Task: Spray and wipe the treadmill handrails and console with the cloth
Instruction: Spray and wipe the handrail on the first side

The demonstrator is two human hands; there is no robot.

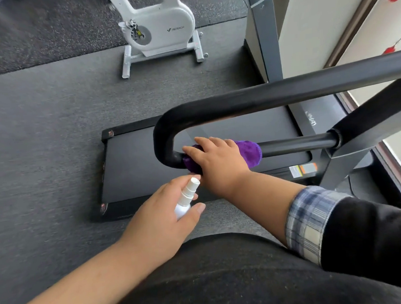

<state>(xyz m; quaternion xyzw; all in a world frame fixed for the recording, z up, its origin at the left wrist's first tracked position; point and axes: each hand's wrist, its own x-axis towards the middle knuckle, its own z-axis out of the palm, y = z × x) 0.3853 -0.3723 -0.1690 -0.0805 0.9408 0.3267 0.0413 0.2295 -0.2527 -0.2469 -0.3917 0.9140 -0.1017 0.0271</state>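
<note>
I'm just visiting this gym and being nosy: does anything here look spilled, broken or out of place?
Nothing stands out. The right hand presses a purple cloth around the black handrail, and the left hand holds a white spray bottle upright. The treadmill deck and the exercise bike stand square on the floor, with no puddles.

Cloth [250, 152] on handrail [294, 144], above belt [130, 169]
</note>
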